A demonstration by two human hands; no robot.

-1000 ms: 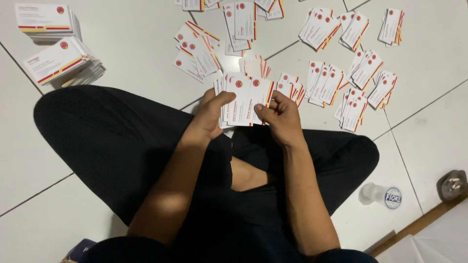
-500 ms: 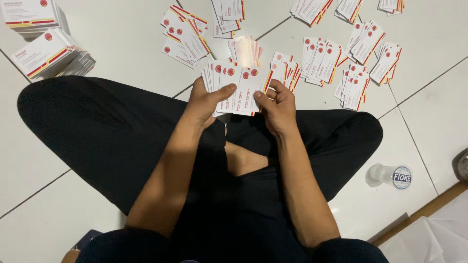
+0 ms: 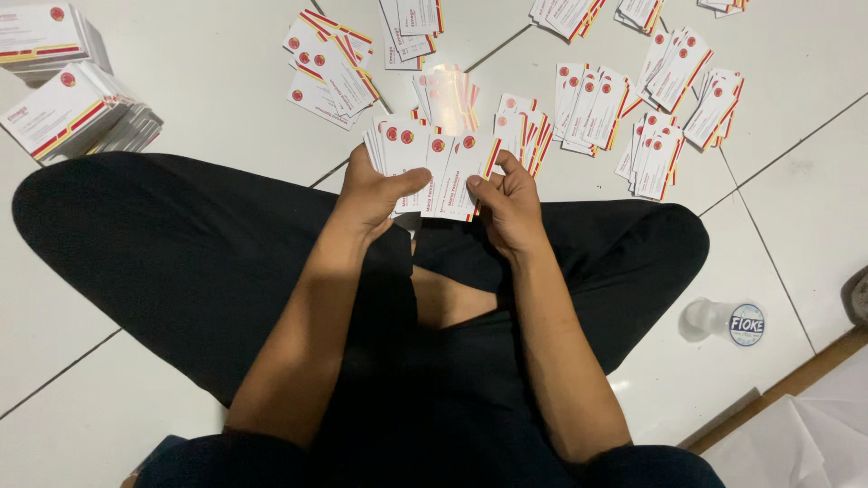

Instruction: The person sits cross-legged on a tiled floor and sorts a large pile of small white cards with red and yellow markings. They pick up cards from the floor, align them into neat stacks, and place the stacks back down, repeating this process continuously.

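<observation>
Both hands gripped one fan of cards (image 3: 434, 167) above the lap: the left hand (image 3: 375, 190) pinched its left part under the thumb, the right hand (image 3: 508, 201) clasped its right edge. The cards stood long axis near-to-far, red discs at the far end, fanning left to right. Beyond, on the white tiled floor (image 3: 199, 81), lay small card piles (image 3: 588, 104); two stacks (image 3: 68, 113) sat far left.

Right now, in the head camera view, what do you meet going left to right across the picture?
Two tall card stacks → left hand → fanned cards held in both hands → right hand → spread card piles on the floor → clear plastic cup lying sideways.
</observation>
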